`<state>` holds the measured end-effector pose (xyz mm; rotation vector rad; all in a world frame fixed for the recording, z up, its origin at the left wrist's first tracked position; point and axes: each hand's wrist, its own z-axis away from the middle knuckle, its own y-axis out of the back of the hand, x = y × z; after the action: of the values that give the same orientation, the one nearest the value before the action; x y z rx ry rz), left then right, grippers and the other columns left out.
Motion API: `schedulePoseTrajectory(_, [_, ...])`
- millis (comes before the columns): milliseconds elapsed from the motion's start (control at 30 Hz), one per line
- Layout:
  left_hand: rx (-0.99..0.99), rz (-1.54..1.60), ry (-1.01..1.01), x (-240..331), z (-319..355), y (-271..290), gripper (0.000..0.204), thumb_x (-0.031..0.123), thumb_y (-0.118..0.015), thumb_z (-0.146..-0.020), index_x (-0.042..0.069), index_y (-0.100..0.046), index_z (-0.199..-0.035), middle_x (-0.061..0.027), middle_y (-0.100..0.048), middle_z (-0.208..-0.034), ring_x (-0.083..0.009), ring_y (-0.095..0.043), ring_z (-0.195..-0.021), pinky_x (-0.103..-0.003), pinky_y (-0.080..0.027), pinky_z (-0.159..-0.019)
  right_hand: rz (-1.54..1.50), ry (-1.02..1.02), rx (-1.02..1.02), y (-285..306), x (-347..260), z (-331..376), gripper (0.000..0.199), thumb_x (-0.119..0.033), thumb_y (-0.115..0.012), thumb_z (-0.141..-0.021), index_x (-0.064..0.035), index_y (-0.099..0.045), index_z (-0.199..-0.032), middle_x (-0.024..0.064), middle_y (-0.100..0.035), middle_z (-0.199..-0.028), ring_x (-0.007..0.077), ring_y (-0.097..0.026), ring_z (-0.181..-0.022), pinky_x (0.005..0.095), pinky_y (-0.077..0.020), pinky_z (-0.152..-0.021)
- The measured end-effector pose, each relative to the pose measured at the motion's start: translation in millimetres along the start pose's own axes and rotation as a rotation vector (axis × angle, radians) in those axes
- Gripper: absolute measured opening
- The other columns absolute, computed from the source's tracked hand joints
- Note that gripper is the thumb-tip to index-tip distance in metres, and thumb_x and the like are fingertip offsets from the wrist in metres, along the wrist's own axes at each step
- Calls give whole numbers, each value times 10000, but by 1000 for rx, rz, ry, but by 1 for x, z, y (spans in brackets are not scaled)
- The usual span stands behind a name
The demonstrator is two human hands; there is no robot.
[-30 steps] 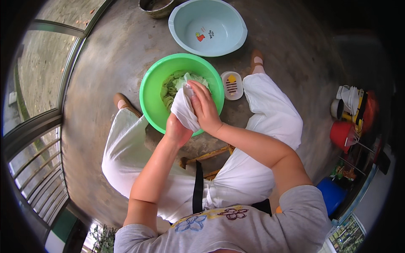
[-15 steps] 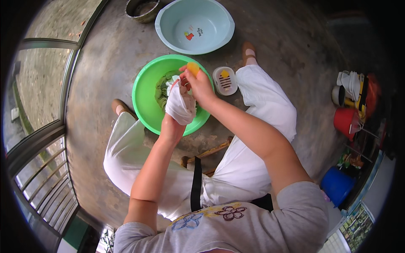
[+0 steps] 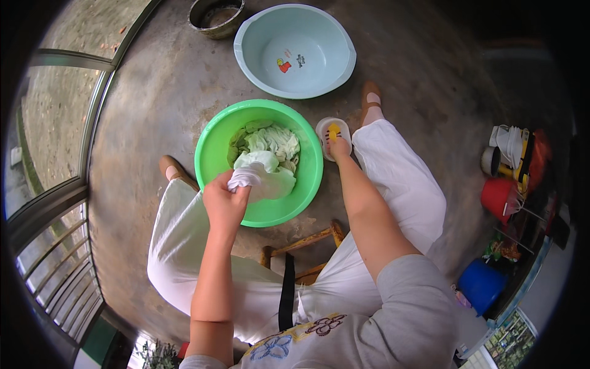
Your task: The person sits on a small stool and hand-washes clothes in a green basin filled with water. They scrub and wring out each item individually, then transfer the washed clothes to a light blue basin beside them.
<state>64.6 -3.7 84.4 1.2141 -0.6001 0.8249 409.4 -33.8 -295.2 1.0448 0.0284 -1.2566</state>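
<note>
In my left hand a white cloth is pinched closed at one bunched end. The cloth hangs down into a green basin, over other pale wet-looking clothes heaped there. To the basin's right, my right hand reaches down onto a small whitish soap dish with dark slots. Yellow shows on the dish just past the hand. My right fingers are mostly hidden, so whether they grip the soap is unclear.
A pale blue basin stands beyond the green one, with a dark metal pot left of it. A wooden stool shows between my legs. At right are a red bucket and a blue bucket; a window frame runs along the left.
My right hand has moved from above the green basin, where it held yellow soap, to the soap dish. My left hand has slipped out from under the cloth and now grips its end.
</note>
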Motion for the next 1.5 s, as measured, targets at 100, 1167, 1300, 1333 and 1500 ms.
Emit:
schedulePoseTrajectory(100, [45,192,156,-7,-1,6,170,145,-628,-810,-24,-635,-795,18,-468,-557,-38,-393,-542,-229,-329,-480,-81,6,-100,-19,16,18,185,-186,-584,-888,-1,-586,-887,89,-623,-690,194,-585,-519,335,-478,-472])
schedulePoseTrajectory(1167, [-65,1256,152,-23,-8,17,220,242,-515,-961,51,-517,-1070,-30,-601,-1002,-103,-564,-877,-277,-453,-785,-569,463,-777,105,-335,243,350,-15,-558,-843,5,-481,-1184,101,-602,-1065,141,-580,-954,273,-465,-839])
schedulePoseTrajectory(1300, [-190,1476,482,-15,-9,-4,452,488,-390,-954,76,-518,-1092,-80,-601,-1035,-182,-601,-954,-311,-475,-851,-145,1131,-260,65,-333,272,188,-53,-586,-770,-45,-560,-957,117,-584,-988,266,-600,-864,350,-480,-748])
schedulePoseTrajectory(1333, [-131,1406,605,-28,-10,-11,563,592,-349,-919,95,-531,-1112,-74,-605,-1022,-188,-605,-922,-330,-484,-828,-141,1176,-305,51,-329,302,129,-160,-652,-777,-68,-607,-855,123,-616,-835,306,-590,-720,374,-475,-639])
schedulePoseTrajectory(1500, [-132,1666,749,-25,-1,-67,396,420,-319,-991,110,-539,-1102,-42,-609,-958,-167,-579,-814,-325,-492,-711,-66,665,-122,10,-317,258,420,-299,-671,-838,-19,-506,-572,150,-445,-522,328,-455,-488,392,-356,-485])
